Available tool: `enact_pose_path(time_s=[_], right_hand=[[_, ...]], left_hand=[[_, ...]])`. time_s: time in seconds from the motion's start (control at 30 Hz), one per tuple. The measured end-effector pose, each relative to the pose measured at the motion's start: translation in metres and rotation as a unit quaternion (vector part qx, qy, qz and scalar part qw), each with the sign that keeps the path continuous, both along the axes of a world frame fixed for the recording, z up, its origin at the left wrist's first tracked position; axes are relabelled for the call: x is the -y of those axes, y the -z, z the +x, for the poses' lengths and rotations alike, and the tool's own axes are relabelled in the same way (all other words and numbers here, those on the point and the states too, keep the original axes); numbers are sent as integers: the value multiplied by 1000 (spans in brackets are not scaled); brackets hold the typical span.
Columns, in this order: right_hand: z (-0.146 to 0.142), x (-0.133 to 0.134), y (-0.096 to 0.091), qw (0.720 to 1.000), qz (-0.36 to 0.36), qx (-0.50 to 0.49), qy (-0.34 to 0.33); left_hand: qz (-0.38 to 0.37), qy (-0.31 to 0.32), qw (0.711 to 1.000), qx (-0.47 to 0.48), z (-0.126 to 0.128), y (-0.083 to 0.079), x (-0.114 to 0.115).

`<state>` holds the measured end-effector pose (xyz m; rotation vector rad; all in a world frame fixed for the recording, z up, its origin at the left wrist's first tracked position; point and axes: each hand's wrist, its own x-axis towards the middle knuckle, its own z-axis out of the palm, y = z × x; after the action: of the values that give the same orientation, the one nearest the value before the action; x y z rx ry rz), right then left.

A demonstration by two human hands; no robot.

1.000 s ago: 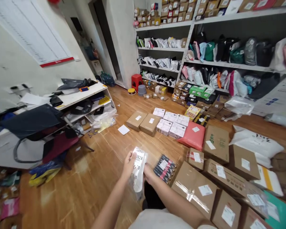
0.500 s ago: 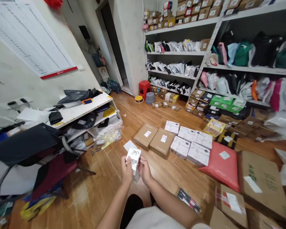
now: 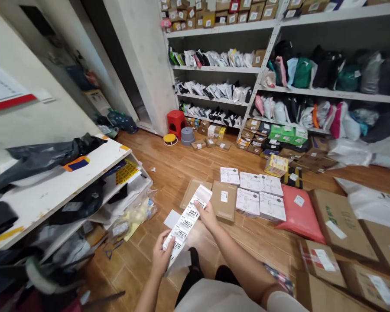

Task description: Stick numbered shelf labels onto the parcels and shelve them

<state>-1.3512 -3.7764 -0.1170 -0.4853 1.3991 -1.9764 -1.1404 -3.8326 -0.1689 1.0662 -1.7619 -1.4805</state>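
A long white strip of number labels [image 3: 186, 220] printed 3021, 3022, 3023 is stretched out between my hands above the wooden floor. My left hand [image 3: 160, 256] pinches its lower end, fingers closed. My right hand [image 3: 207, 213] grips the upper end, near two brown cardboard boxes [image 3: 223, 200] lying on the floor. White flat boxes [image 3: 259, 196] and a red padded mailer [image 3: 299, 212] lie just beyond to the right.
A white low shelf table [image 3: 52, 190] with black bags stands at the left. Metal shelves [image 3: 256, 69] full of parcels line the back wall. Large cardboard boxes [image 3: 339, 223] crowd the right floor. A red stool [image 3: 176, 122] stands by the doorway.
The folded label bundle has been pulled open into a long strip: my right hand moved up and right, my left hand down. The view swung towards the shelves.
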Motion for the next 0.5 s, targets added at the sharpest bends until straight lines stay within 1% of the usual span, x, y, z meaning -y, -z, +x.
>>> enact_pose_path(time_s=[0.1, 0.17, 0.23, 0.3, 0.37, 0.43, 0.5], right_hand=[[-6, 43, 1, 1000, 17, -11, 20], [-12, 67, 7, 999, 17, 9, 43], [-18, 87, 15, 996, 11, 60, 64], [-25, 102, 22, 992, 10, 108, 70], [-30, 113, 27, 990, 24, 125, 67], [-33, 118, 30, 990, 44, 117, 61], [-34, 117, 36, 991, 59, 110, 56]], left_hand=[[7, 32, 999, 1, -5, 4, 55], [14, 42, 999, -2, -13, 6, 83], [22, 41, 999, -4, -24, 8, 106], [22, 42, 999, -2, -34, 11, 125], [6, 55, 998, 12, -43, 14, 139], [-30, 101, 993, 50, -52, 17, 150], [-81, 184, 975, 99, -62, 22, 155]])
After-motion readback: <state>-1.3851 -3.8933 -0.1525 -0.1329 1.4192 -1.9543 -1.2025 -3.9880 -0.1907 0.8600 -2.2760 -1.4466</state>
